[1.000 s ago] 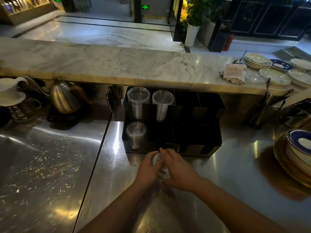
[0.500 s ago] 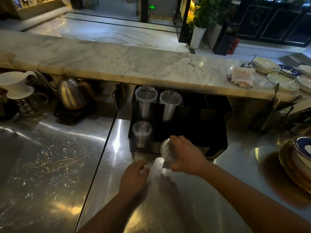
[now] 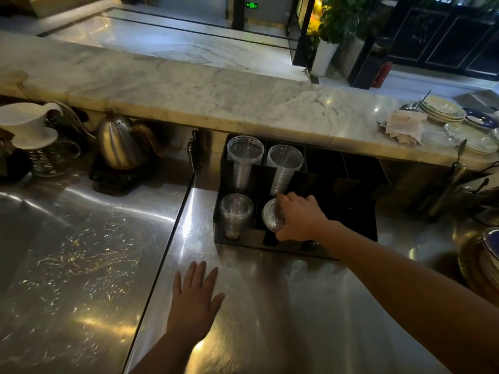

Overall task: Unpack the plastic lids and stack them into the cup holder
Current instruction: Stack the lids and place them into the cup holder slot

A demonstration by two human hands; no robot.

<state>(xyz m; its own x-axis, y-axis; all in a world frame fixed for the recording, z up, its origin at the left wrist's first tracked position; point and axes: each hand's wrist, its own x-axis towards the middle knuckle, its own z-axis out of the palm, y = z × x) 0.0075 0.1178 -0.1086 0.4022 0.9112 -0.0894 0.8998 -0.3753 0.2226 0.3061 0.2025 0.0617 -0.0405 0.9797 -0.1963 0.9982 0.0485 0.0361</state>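
A black cup holder (image 3: pixel 351 228) with several compartments stands on the steel counter under the marble ledge. My right hand (image 3: pixel 299 215) grips a stack of clear plastic lids (image 3: pixel 271 215) at the mouth of the front row's second slot. Another stack of clear lids (image 3: pixel 235 211) fills the front left slot. Two stacks of clear cups (image 3: pixel 244 157) (image 3: pixel 283 164) sit in the back slots. My left hand (image 3: pixel 194 300) lies flat on the counter, fingers spread, holding nothing.
A steel kettle (image 3: pixel 118 144) and a white coffee dripper (image 3: pixel 25 125) stand at the left. Stacked plates (image 3: pixel 442 110) and napkins (image 3: pixel 403 128) lie on the marble ledge (image 3: pixel 189 90) at right, more plates (image 3: pixel 483 263) at the counter's right edge. Utensils (image 3: pixel 459 184) stand beside the holder.
My right hand has carried the lid stack forward from the counter to the holder's front slot. My left hand let go of it and drew back to rest flat on the counter.
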